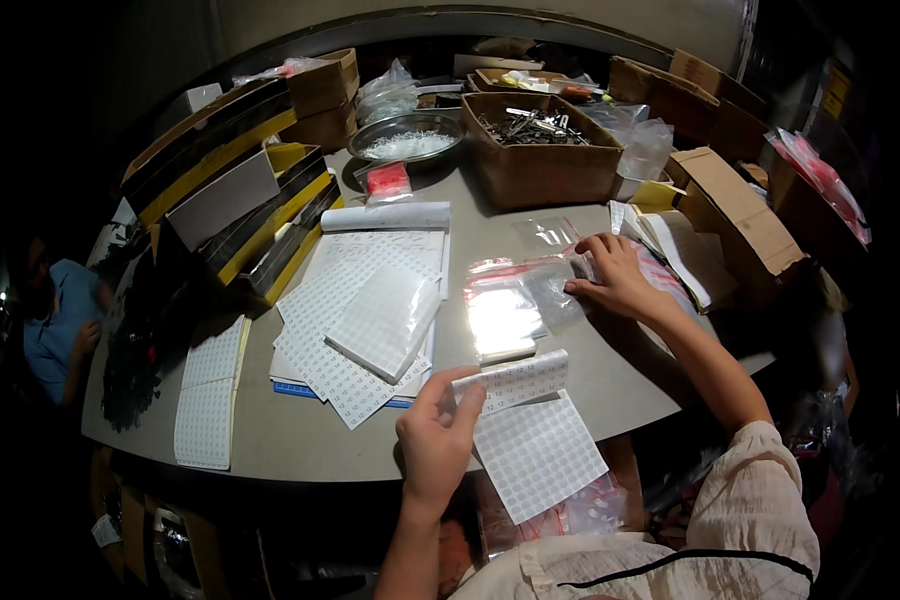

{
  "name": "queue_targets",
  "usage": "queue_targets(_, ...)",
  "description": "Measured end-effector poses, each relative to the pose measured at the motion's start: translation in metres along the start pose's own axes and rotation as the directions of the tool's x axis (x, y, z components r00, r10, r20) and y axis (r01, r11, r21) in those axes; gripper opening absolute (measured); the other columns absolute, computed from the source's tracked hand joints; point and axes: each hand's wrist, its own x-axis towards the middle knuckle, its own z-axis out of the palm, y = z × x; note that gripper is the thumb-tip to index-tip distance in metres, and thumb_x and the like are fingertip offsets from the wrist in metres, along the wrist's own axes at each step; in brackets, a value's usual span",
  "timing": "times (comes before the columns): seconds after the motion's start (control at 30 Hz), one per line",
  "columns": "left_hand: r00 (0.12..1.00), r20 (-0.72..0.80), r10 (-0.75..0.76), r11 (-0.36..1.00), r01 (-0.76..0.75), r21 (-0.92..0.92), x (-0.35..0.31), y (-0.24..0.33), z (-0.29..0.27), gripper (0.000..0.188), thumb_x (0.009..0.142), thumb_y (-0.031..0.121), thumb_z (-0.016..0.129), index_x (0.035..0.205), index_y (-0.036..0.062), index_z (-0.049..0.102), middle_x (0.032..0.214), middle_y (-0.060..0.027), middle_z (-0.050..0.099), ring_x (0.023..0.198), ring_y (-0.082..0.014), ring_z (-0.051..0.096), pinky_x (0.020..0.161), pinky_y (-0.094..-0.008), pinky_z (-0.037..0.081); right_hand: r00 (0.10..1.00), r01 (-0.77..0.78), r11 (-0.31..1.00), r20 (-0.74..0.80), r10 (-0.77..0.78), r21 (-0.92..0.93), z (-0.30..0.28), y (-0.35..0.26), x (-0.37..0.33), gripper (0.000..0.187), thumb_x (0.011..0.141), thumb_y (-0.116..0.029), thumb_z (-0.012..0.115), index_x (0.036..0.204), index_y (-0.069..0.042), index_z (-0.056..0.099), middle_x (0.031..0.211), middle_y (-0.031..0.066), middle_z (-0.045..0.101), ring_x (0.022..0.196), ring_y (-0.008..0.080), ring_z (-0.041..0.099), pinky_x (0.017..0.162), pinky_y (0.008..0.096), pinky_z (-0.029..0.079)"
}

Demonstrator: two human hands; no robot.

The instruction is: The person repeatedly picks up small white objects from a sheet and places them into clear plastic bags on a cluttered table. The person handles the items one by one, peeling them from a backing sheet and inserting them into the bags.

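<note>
Near the table's front edge, my left hand (pixel 438 440) pinches a white sheet of small round stickers (pixel 540 455) between thumb and fingers. The sheet's top part is folded over and shows printed rows; its lower part hangs past the table edge. My right hand (pixel 615 275) reaches to the right of the middle, fingers apart and bent over clear zip bags (pixel 555 290) with red seams. Its fingertips touch or hover at the plastic; which, I cannot tell. A stack of shiny zip bags (pixel 502 318) lies between my hands.
Left of my hands lie sticker sheets (pixel 355 395) and a bagged sheet stack (pixel 385 322). Behind stand a metal bowl (pixel 440 160) of small clear pieces and a brown box (pixel 545 170) of metal parts. Black-and-yellow boxes (pixel 270 230) and a person (pixel 60 320) are at left.
</note>
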Motion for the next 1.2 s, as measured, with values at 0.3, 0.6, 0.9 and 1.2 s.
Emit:
queue_targets(0.3, 0.997, -0.038, 0.064, 0.99, -0.068, -0.121, 0.002, -0.012, 0.005, 0.017, 0.097, 0.009, 0.072, 0.111, -0.0016, 0.071, 0.076, -0.0037, 0.07, 0.072, -0.0057, 0.062, 0.064, -0.0235, 0.05, 0.983, 0.042, 0.996, -0.181, -0.026, 0.083, -0.012, 0.018, -0.02, 0.054, 0.077, -0.022, 0.084, 0.125, -0.008, 0.062, 0.129, 0.0161, 0.06, 0.128, 0.0391, 0.051, 0.111, 0.0511, 0.037)
queue_targets(0.6, 1.0, -0.005, 0.016, 0.998, -0.016, -0.06, 0.0, -0.008, 0.003, 0.017, 0.097, 0.01, 0.072, 0.108, -0.0025, 0.07, 0.078, -0.0052, 0.072, 0.071, -0.0057, 0.062, 0.063, -0.0243, 0.049, 0.947, 0.318, 0.941, 0.087, -0.309, -0.118, -0.008, -0.005, -0.034, 0.038, 0.097, -0.016, 0.067, 0.135, -0.01, 0.064, 0.139, 0.0084, 0.065, 0.143, 0.0346, 0.048, 0.123, 0.0586, 0.023)
queue_targets(0.9, 0.999, -0.036, 0.019, 0.997, -0.021, -0.073, -0.001, -0.008, 0.004, 0.013, 0.097, 0.009, 0.071, 0.101, -0.0031, 0.071, 0.073, -0.0027, 0.071, 0.069, -0.0034, 0.059, 0.061, -0.0239, 0.047, 0.928, 0.35, 0.936, -0.156, -0.339, 0.048, -0.023, -0.016, -0.038, 0.053, 0.081, -0.002, 0.07, 0.132, -0.008, 0.061, 0.136, 0.0143, 0.062, 0.139, 0.035, 0.049, 0.12, 0.0542, 0.03)
queue_targets(1.2, 1.0, -0.01, -0.008, 1.0, 0.008, -0.023, -0.005, -0.005, 0.004, 0.013, 0.096, 0.011, 0.074, 0.096, -0.0023, 0.071, 0.071, -0.001, 0.07, 0.067, -0.0027, 0.057, 0.06, -0.0233, 0.044, 0.853, 0.485, 0.784, -0.01, -0.522, 0.388, -0.055, -0.138, -0.059, 0.024, 0.091, -0.003, 0.073, 0.112, -0.003, 0.062, 0.105, 0.0127, 0.064, 0.1, 0.0339, 0.062, 0.086, 0.0425, 0.052)
